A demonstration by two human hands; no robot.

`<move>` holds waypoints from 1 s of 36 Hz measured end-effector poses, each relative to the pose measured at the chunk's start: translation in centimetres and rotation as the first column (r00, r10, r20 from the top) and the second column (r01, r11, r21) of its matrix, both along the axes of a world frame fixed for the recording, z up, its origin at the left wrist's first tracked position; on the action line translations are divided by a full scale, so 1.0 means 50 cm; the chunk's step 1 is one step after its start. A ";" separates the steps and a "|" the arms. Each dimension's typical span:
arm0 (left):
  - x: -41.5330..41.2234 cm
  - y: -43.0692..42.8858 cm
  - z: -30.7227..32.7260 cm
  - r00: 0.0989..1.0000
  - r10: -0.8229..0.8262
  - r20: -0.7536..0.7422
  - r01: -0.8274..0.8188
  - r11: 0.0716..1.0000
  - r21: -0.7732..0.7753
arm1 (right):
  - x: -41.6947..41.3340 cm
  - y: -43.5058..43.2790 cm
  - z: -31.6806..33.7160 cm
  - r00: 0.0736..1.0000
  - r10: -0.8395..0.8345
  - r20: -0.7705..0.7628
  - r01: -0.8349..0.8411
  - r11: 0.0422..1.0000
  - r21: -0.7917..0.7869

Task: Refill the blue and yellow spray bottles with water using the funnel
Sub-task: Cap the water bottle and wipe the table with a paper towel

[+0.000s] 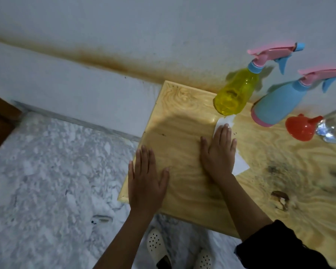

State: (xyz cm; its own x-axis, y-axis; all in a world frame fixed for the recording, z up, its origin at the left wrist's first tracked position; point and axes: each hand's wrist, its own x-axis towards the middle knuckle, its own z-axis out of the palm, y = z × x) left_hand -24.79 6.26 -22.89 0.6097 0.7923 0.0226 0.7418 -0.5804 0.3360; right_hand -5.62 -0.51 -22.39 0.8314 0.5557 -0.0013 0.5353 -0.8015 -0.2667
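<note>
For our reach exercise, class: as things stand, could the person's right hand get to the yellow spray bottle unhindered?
Probably yes. The right hand lies flat on a white paper sheet, and the yellow spray bottle stands just beyond it; nothing but that paper lies between them.

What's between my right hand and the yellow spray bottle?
Head view: a white paper, lying under the right hand, reaches toward the yellow spray bottle.

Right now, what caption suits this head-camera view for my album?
Left hand flat on wooden table, right hand flat on white paper, beside yellow spray bottle, blue spray bottle and red funnel.
</note>
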 end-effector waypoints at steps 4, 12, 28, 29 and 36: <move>0.001 -0.002 -0.001 1.000 0.005 0.020 -0.005 1.000 0.000 | 0.001 0.034 -0.001 1.000 0.017 0.024 -0.018 0.999 0.036; 0.005 -0.002 -0.005 0.999 0.024 0.024 -0.024 0.999 0.023 | 0.003 0.118 0.000 0.990 0.143 -0.009 -0.143 0.989 0.026; 0.003 0.002 0.001 0.998 0.023 0.055 -0.023 1.000 -0.010 | 0.022 0.178 0.013 0.908 0.418 -0.041 -0.419 0.908 -0.019; 0.003 0.003 0.002 0.998 0.023 0.059 -0.022 1.000 -0.012 | 0.018 0.173 0.014 0.890 0.454 -0.053 -0.455 0.890 -0.023; -0.004 0.006 0.004 0.996 0.009 0.089 -0.005 0.999 -0.038 | -0.002 0.113 0.015 0.735 0.670 -0.100 -0.678 0.731 -0.080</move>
State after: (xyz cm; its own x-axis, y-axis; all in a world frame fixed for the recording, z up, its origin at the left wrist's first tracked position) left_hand -25.00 6.54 -22.69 0.6012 0.7978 0.0463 0.7118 -0.5609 0.4228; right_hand -5.70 5.13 -21.63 0.2348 0.9635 -0.1289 0.9313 -0.2610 -0.2542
